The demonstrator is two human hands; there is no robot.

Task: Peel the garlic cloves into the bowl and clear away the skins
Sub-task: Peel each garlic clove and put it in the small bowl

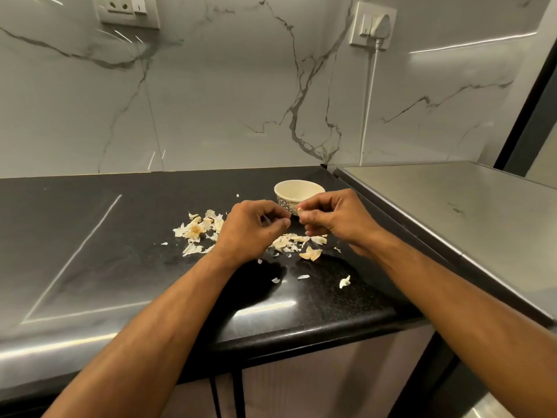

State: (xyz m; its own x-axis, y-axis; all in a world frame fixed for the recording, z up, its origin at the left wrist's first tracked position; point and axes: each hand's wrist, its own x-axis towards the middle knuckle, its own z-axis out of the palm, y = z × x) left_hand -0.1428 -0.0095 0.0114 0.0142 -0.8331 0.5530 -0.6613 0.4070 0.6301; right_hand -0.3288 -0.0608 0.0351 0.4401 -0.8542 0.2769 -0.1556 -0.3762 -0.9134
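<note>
The black speckled stone worktop lies open toward its left edge; scattered papery garlic skins and a small cream patterned bowl crowd the right back corner.

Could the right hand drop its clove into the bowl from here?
Probably yes: the right hand, pinching a clove, hovers just in front of the bowl, whose mouth is uncovered.

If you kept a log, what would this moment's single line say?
step: peeling | right hand: pinches garlic clove | left hand: curled, hold unclear | bowl: behind hands | skins: scattered on countertop
</note>
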